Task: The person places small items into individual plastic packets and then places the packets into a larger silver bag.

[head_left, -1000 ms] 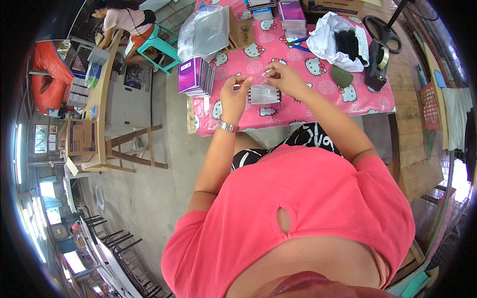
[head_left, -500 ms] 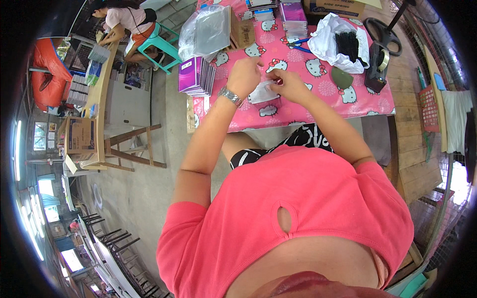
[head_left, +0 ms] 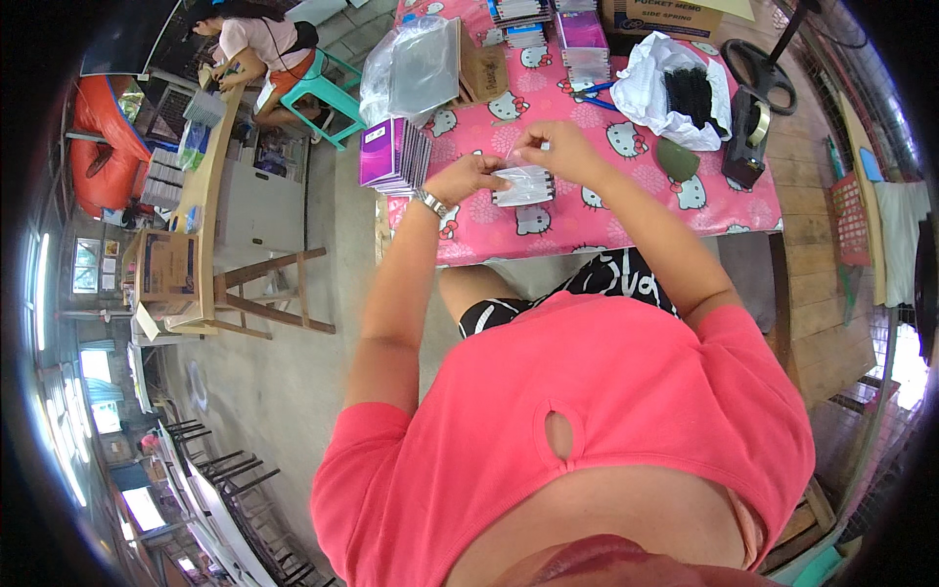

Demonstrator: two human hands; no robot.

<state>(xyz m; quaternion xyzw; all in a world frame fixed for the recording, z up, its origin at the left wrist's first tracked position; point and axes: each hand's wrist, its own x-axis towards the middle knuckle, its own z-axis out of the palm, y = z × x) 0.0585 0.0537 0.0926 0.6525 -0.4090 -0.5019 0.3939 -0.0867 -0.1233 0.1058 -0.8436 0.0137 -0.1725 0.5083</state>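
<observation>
A small stack of white-paged notebooks in clear plastic lies on the pink table, with dark binding bits showing along its sides. My left hand is closed on the stack's left end, thumb on top. Above the stack's far edge, my right hand pinches a bit of the clear plastic. Just left of my left hand stands a pile of purple notebooks. Beyond the hands lies a heap of clear plastic bags.
The tablecloth is pink with cartoon cats. To the right are blue-handled pliers, a white bag of black binding pieces, a dark green piece and a tape dispenser. Another person sits at a bench far left.
My left hand has come nearer and left, onto the end of the notebook stack. My right hand has shifted slightly left and away, raising the plastic. More of the stack shows.
</observation>
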